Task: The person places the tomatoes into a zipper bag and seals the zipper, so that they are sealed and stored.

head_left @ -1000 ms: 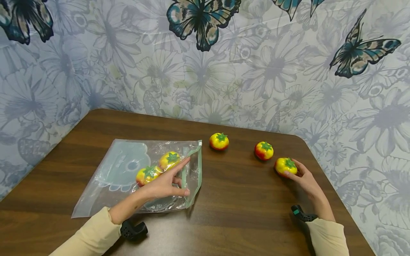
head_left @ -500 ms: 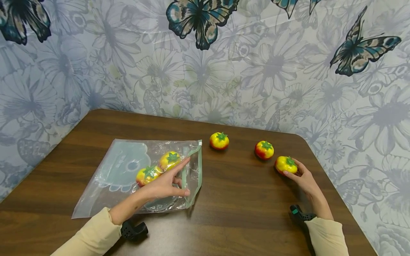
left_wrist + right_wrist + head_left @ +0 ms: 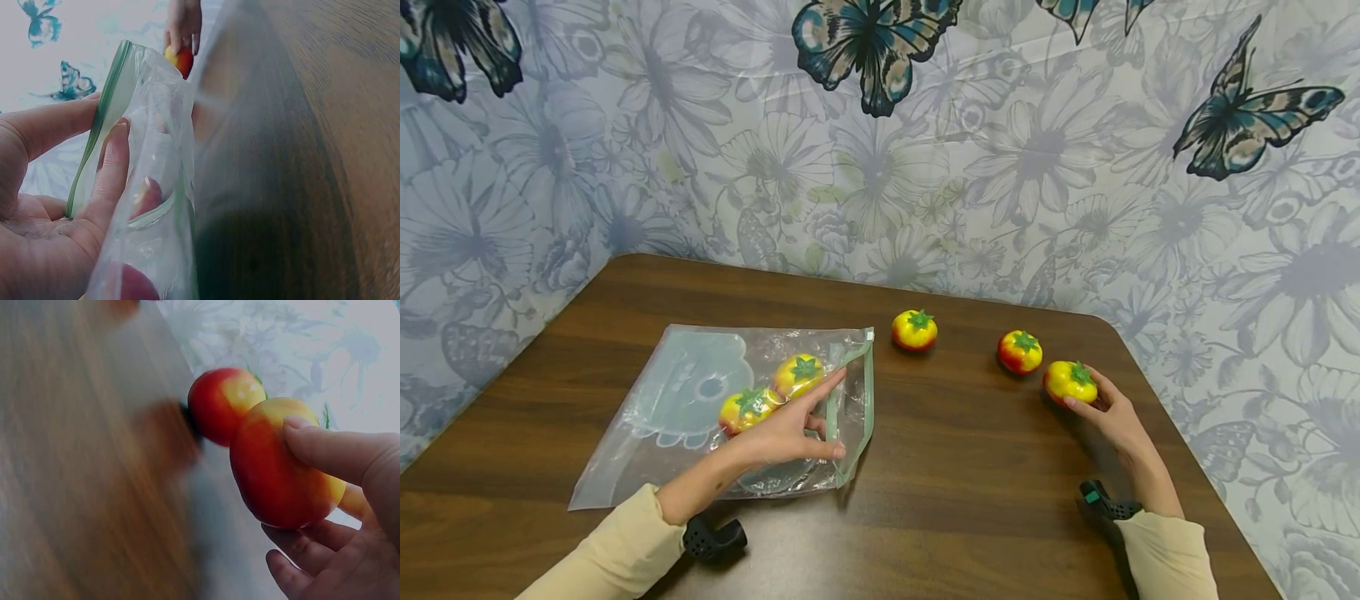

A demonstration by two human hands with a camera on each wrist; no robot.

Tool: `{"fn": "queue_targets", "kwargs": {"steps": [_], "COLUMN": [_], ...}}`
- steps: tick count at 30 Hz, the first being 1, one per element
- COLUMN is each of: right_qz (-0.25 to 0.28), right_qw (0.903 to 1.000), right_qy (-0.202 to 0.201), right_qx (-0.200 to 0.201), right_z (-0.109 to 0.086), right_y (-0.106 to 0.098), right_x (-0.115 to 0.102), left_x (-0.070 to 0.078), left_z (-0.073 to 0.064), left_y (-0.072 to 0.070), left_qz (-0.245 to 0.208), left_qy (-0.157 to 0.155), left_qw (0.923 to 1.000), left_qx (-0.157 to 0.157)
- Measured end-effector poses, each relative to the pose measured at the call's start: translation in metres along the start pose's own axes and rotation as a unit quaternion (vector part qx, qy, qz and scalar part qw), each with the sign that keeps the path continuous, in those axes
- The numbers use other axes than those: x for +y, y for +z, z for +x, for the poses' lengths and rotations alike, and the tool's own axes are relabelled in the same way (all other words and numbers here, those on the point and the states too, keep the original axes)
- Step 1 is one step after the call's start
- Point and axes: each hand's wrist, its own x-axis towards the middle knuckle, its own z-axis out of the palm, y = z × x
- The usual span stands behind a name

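Note:
My left hand (image 3: 786,433) lies over a clear zip bag (image 3: 647,467), index finger and thumb stretched along its mouth. In the left wrist view, the bag's green zip edge (image 3: 111,94) runs between the fingers, which hold the mouth parted. Inside the bag show two red-and-yellow toy tomatoes, one toy tomato (image 3: 798,375) behind the other toy tomato (image 3: 747,412). At the table's right side my right hand (image 3: 1123,425) grips another toy tomato (image 3: 1069,382) between thumb and fingers. Its green star-shaped leaf faces up.
Two more toy tomatoes stand on the brown table (image 3: 955,492): a toy tomato (image 3: 1019,352) just left of the gripped one, and a toy tomato (image 3: 913,331) right of the bag mouth. A wall covering (image 3: 880,200) with flowers and butterflies rises behind the table.
My right hand and its toy tomato have shifted slightly upward in the head view. The left hand, the bag and the other toy tomatoes stay where they were.

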Motion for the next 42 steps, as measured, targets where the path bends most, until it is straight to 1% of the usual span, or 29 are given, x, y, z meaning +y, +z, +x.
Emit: {"fn": "queue_targets", "kwargs": {"steps": [4, 9, 15, 21, 25, 29, 38, 42], "right_qz": [0.001, 0.019, 0.04, 0.049, 0.045, 0.054, 0.06, 0.064], "right_qw": [0.9999, 0.9991, 0.9957, 0.9926, 0.9904, 0.9869, 0.9816, 0.9762], "right_qy": [-0.015, -0.037, -0.079, -0.101, -0.117, -0.131, -0.128, -0.144], "right_qx": [-0.003, -0.011, -0.027, -0.047, -0.059, -0.078, -0.128, -0.149], "right_z": [0.001, -0.002, -0.001, 0.001, 0.004, 0.009, 0.02, 0.023], "right_y": [0.0, 0.004, 0.016, 0.03, 0.041, 0.053, 0.086, 0.105], "right_x": [-0.007, -0.019, -0.033, -0.052, -0.065, -0.074, -0.092, -0.1], "left_x": [0.001, 0.002, 0.002, 0.002, 0.002, 0.002, 0.002, 0.002], "left_z": [0.0, -0.001, 0.0, 0.001, 0.002, 0.002, 0.002, 0.002], "left_y": [0.0, 0.001, 0.0, -0.003, -0.005, -0.005, -0.005, -0.005], "left_qz": [0.001, -0.002, -0.002, 0.004, 0.003, 0.0, 0.002, 0.004], "left_qy": [0.0, 0.001, 0.001, 0.004, 0.002, 0.003, 0.004, 0.004], "left_qw": [1.0, 1.0, 1.0, 1.0, 1.0, 1.0, 1.0, 1.0], "left_qx": [0.002, 0.0, 0.003, 0.0, -0.002, -0.003, -0.002, -0.002]}}
